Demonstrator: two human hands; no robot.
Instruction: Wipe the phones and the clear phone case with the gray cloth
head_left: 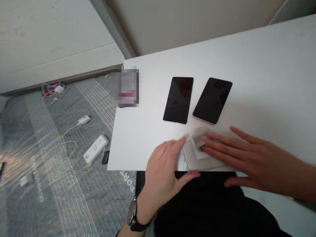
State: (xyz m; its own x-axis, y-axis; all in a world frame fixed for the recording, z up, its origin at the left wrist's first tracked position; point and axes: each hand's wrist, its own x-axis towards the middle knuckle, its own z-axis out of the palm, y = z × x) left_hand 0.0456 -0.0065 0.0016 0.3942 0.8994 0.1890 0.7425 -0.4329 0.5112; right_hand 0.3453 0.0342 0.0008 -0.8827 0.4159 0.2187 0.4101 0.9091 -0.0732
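At the table's front edge lies a flat, pale item that looks like a phone in a clear case (pixel 191 161). My left hand (pixel 164 168) grips its left end, thumb below and fingers along the upper side. My right hand (pixel 243 156) presses a whitish wipe (pixel 199 133) on its surface with the fingertips; these fingers are stretched and slightly blurred. A paler square patch shows beside the fingertips. Just beyond lie two dark-screened phones, one on the left (pixel 178 100) and one on the right (pixel 212 100), both tilted.
The white table (pixel 266 75) runs right along a grey wall. A pixelated item (pixel 128 87) sits at its left edge. On the plastic-covered floor (pixel 61 187) are a white power bank (pixel 96 148), a white adapter with cable (pixel 84 119) and a small bundle (pixel 53 89).
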